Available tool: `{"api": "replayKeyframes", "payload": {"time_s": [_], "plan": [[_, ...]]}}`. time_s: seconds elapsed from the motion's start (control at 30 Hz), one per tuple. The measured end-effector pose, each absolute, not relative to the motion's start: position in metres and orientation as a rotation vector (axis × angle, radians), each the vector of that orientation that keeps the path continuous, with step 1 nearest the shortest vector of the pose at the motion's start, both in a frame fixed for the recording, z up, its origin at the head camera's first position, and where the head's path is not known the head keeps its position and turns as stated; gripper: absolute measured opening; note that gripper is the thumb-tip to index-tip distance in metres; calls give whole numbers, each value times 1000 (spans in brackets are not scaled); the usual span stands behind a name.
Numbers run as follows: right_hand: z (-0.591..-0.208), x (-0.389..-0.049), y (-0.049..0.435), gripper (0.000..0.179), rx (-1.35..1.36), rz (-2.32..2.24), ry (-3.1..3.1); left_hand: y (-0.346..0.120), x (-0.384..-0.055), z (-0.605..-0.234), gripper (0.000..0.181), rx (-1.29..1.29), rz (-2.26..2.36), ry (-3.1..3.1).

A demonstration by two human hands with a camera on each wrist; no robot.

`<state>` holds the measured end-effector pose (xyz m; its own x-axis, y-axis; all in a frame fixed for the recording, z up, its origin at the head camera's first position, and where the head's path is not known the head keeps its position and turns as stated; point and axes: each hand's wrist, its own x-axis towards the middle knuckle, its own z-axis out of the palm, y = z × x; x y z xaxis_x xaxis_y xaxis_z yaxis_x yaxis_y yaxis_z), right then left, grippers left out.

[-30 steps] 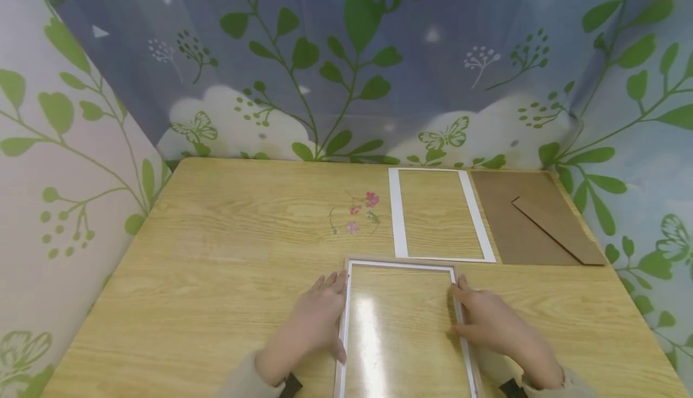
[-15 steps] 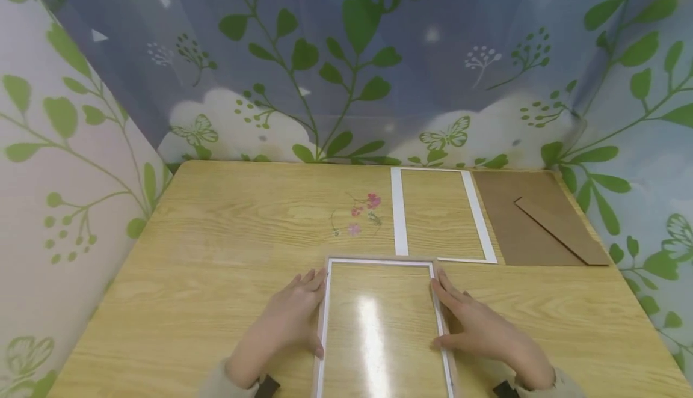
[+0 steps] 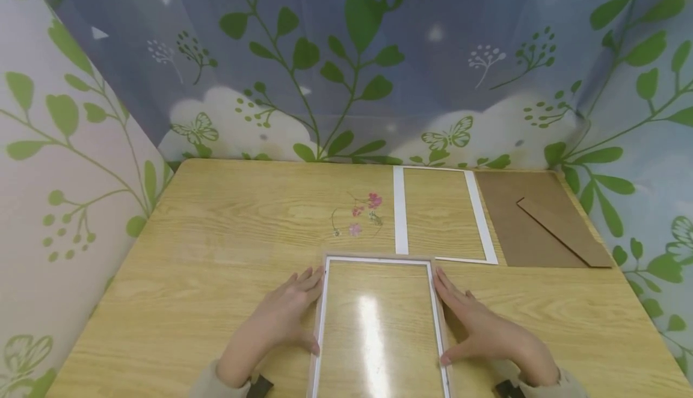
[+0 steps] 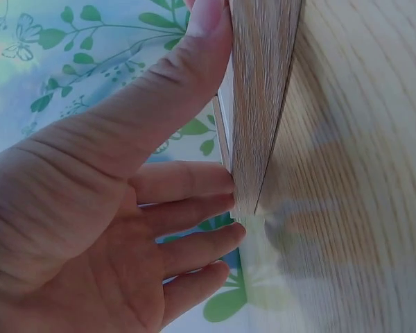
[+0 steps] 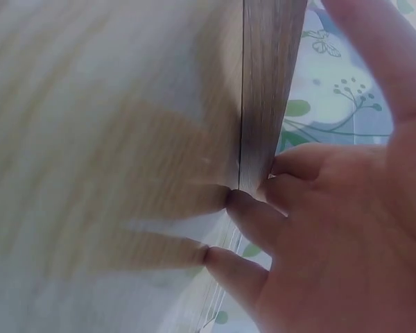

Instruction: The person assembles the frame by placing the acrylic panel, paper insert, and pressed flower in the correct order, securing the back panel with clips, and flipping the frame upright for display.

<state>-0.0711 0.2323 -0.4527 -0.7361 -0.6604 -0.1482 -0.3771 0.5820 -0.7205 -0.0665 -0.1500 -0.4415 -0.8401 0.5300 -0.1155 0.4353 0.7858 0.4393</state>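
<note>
Left to right in the near row: the left hand (image 3: 278, 317), straight-fingered with its thumb spread wide, touched the outer left side of the frame (image 3: 379, 260); the frame lay on the table (image 3: 206, 235), between the hands; and the right hand (image 3: 484, 329), its thumb likewise spread from extended fingers, touched the frame's right side. Beyond lay the flowers (image 3: 374, 200), the white mat (image 3: 400, 211), its near left corner hidden by the frame, and the brown board (image 3: 511, 229).

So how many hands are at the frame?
2: left hand at the left side of the frame, right hand at its right side. The frame's near end is out of view.
</note>
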Motion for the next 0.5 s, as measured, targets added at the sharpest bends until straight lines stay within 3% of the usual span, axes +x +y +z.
{"api": "replayKeyframes", "payload": {"time_s": [0.33,0.5], "plan": [[-455,-72,236,134,-806,-981,2386,-152,-68,-440,115,805,571,2726],[-455,-73,237,133,-799,-997,2362,-163,-77,-435,104,887,583,2784]]}}
